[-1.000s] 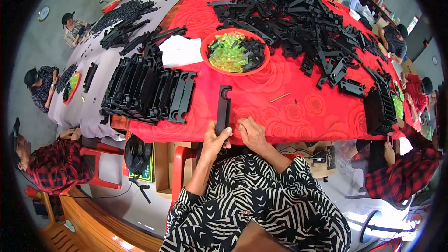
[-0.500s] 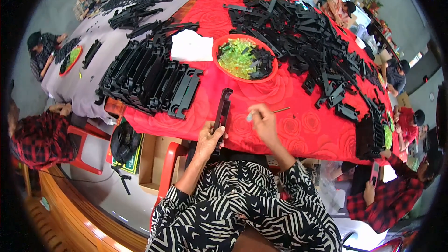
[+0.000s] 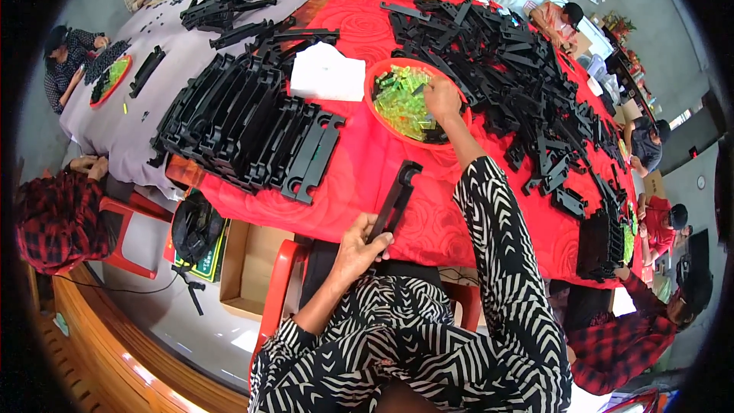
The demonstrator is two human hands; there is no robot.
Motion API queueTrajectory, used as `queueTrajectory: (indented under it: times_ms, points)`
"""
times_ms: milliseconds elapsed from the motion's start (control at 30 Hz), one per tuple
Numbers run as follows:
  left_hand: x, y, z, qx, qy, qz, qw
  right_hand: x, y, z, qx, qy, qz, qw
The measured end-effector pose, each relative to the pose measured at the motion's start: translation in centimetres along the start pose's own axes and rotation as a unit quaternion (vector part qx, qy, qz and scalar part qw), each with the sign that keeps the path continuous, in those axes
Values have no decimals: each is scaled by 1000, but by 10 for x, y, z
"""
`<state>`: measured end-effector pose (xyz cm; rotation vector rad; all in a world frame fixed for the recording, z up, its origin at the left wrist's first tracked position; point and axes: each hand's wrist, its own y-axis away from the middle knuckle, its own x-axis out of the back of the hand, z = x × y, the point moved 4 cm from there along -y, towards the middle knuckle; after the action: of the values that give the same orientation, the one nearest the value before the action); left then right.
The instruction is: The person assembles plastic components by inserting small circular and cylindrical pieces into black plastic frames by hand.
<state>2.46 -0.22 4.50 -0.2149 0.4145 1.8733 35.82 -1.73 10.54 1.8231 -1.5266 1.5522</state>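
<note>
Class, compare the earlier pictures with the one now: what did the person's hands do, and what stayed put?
The right hand left the black strip and reached forward into the red bowl of green pieces. The left hand kept its grip on the strip's near end.

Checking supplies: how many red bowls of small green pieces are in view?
2: one red bowl on the red cloth where the right hand reaches; another on the grey table, far left. Others may be hidden.

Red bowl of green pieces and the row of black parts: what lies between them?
Head view: a white folded sheet lies between the red bowl and the row of black parts, on red tablecloth.
</note>
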Motion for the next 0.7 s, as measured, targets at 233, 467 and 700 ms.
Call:
queueTrajectory:
  times_ms: [233, 467, 700]
  points:
    - [6, 0, -19, 33, 11, -22, 999, -19, -9, -20, 1, 101, -47, 994]
    - [6, -2, -19, 33, 101, -22, 994, -18, -7, -13, -6, 76, -29, 997]
    - [9, -9, -25, 31, 175, -19, 984, -2, 19, -19, 67, -48, 27, 996]
